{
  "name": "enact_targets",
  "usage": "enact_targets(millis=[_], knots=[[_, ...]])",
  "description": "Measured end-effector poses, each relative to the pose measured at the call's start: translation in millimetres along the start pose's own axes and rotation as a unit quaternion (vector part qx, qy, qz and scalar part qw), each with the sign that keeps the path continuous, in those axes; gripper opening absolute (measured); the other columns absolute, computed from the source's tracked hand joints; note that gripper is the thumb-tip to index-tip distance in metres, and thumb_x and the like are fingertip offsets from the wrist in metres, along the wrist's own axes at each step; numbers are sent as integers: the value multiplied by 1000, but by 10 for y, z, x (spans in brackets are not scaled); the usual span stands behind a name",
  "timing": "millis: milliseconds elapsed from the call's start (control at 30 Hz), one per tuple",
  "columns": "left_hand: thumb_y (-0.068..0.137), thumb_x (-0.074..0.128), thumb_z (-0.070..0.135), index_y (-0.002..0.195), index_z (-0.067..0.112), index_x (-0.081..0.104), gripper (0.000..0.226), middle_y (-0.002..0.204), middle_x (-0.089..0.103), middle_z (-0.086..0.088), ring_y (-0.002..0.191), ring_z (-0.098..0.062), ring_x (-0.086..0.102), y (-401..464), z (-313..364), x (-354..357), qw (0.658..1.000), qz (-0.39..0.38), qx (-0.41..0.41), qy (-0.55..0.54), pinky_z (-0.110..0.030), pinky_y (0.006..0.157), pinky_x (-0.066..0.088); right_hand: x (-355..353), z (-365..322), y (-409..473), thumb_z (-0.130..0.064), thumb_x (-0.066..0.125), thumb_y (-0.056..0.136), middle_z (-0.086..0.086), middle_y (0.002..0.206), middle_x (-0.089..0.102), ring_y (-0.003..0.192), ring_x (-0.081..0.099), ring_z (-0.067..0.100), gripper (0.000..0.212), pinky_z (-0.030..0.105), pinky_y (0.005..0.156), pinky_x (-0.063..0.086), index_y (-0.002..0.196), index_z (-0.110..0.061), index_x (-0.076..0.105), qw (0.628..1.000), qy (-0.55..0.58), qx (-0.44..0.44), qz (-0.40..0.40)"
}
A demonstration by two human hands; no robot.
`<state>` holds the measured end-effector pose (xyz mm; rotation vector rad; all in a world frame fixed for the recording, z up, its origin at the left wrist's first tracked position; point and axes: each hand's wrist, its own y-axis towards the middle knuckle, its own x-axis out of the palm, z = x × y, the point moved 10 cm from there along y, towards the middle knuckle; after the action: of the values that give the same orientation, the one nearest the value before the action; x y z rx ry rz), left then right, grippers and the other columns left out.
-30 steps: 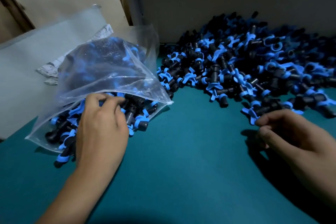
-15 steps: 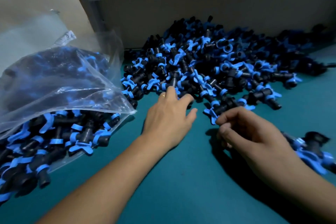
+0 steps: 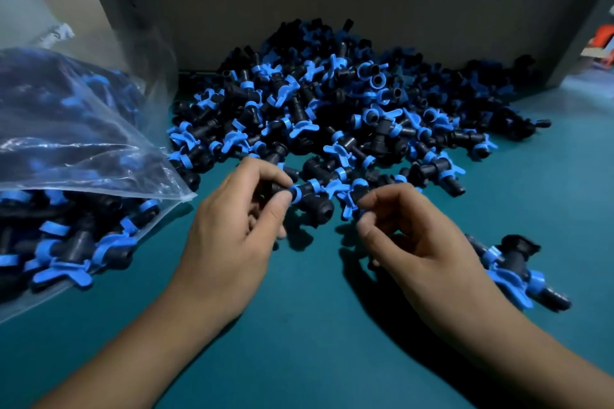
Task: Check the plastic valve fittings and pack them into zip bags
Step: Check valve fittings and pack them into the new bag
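A big pile of black and blue valve fittings [image 3: 335,109] lies on the teal table against the back wall. My left hand [image 3: 229,236] pinches one black fitting with a blue ring [image 3: 312,201] between thumb and fingers at the pile's near edge. Beside it my right hand [image 3: 418,239] pinches another fitting by its blue handle [image 3: 349,201]. A clear zip bag [image 3: 76,156] stuffed with fittings lies at the left, its open mouth facing the pile.
One loose fitting [image 3: 511,269] lies on the table just right of my right wrist. A grey board wall [image 3: 332,3] closes off the back. The teal tabletop [image 3: 299,342] stretches toward me under my forearms.
My left hand left the bag, reached the pile's near edge and now pinches a fitting. My right hand has lifted a fitting by its blue handle. The view shifted right.
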<state>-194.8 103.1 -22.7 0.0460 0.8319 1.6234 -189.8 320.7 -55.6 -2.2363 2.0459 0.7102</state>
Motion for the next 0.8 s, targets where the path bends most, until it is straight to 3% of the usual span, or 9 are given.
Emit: enact_targets(millis=[100, 300, 367, 467, 633, 800], knots=[[98, 64, 28, 105, 31, 63, 8, 80, 72, -4, 69, -22, 70, 28, -19, 44, 988, -17, -33, -149, -36, 62, 56, 4, -39, 10, -41, 74, 92, -5, 107, 69, 89, 69, 23, 33, 54, 77, 61, 123, -39, 63, 1000, 25, 4, -1], [97, 66, 15, 104, 20, 65, 9, 90, 70, -9, 73, -22, 70, 4, 36, 137, 964, -75, -30, -252, -30, 66, 57, 2, -120, 5, -45, 75, 88, -6, 111, 71, 94, 72, 22, 42, 42, 78, 62, 128, -40, 64, 997, 74, -11, -2], [97, 66, 14, 103, 19, 65, 8, 90, 70, -8, 70, -21, 66, -2, 66, 169, 962, -89, -31, -255, -28, 67, 56, -4, -155, 22, -41, 71, 89, -6, 104, 71, 85, 72, 19, 35, 33, 70, 59, 123, -34, 66, 994, 106, -15, 4], [97, 64, 13, 106, 18, 63, 10, 96, 67, -3, 72, -16, 63, -11, 73, 265, 961, -126, -32, -245, -30, 67, 55, 59, -148, 35, -32, 71, 88, 12, 93, 65, 72, 64, 24, 30, 29, 60, 55, 112, -16, 66, 985, 173, -6, -20], [95, 67, 41, 128, 30, 60, 35, 112, 65, -1, 100, -17, 68, -55, 10, 412, 964, -191, -47, -181, -52, 84, 59, 75, -215, 31, -22, 69, 89, 22, 95, 65, 74, 64, 23, 33, 35, 68, 59, 111, -1, 56, 980, 199, -16, -26], [96, 70, 37, 123, 31, 63, 28, 114, 70, 6, 112, -21, 69, -32, 1, 420, 974, -190, -27, -119, -52, 95, 56, 68, -232, 2, -17, 63, 93, 2, 89, 68, 72, 72, 20, 26, 29, 70, 62, 112, -1, 56, 977, 208, -15, -41]])
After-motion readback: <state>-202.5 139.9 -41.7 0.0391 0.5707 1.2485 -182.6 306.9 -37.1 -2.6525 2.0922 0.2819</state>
